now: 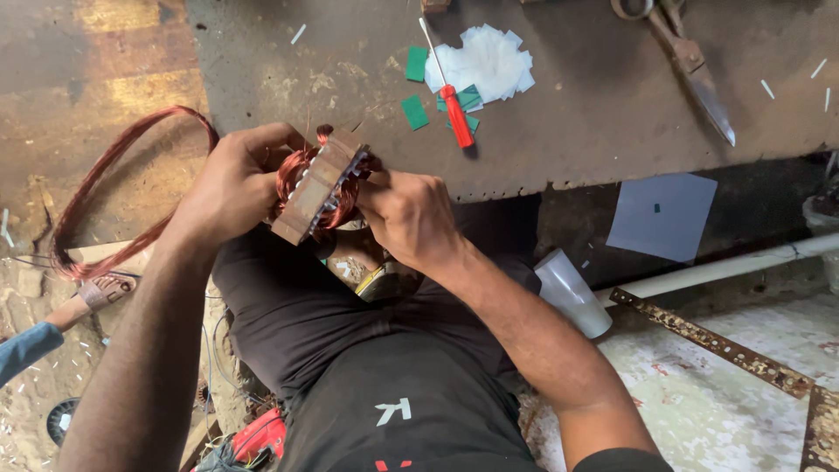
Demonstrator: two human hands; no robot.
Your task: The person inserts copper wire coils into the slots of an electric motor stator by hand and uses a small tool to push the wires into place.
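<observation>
1. Head view: the left hand (234, 179) is closed around a motor stator (319, 183) with copper windings, held above the lap at the edge of the workbench (559, 131).
2. The right hand (406, 214) grips its other side, fingers curled.
3. A copper wire loop (105, 188) hangs on the left; a red screwdriver (450, 100) lies on the workbench.

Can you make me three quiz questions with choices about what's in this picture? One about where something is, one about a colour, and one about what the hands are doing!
1. Where is the screwdriver?
A on the workbench
B on the floor
C in a hand

2. What colour is its handle?
A blue
B red
C yellow

3. What are the left hand and right hand doing?
A resting
B both gripping the motor core with copper wire
C holding the scissors

Answers: 1 A, it lies on the bench by paper pieces; 2 B, handle is red; 3 B, both hands clasp it.
</observation>
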